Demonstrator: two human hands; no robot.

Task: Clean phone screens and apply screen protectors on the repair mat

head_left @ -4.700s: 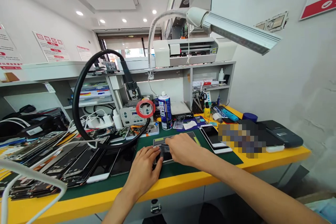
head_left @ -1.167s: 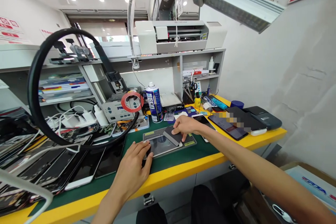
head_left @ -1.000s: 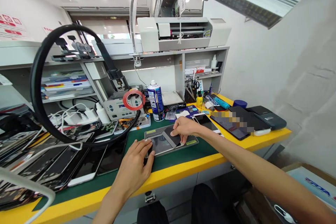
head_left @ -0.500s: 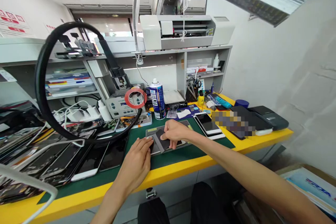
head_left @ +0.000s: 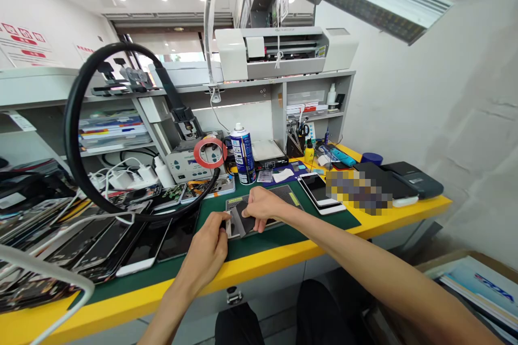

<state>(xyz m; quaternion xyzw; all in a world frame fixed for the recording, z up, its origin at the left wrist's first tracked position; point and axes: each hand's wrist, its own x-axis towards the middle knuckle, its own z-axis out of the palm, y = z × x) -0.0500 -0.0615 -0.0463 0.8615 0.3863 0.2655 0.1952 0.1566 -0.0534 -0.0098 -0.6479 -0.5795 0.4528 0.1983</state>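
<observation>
Hands meet just below the middle of the frame, over a grey work mat (head_left: 292, 194) on the green-topped counter (head_left: 324, 221). The left hand (head_left: 206, 250) pinches the near left corner of a flat phone screen panel (head_left: 237, 225) with its fingers (head_left: 224, 225) closed on the edge. The right hand (head_left: 263, 206) lies on top of the panel with a dark squeegee card (head_left: 244, 212) under it; its fingers are bent down and pressed together on the card. Right of the mat lie two phones (head_left: 321, 192), face up. Behind it, toward the centre, stands a blue spray can (head_left: 242, 153), with a red tape roll (head_left: 209, 152) to its left. Many bare screens (head_left: 101, 242) fill the lower left.
</observation>
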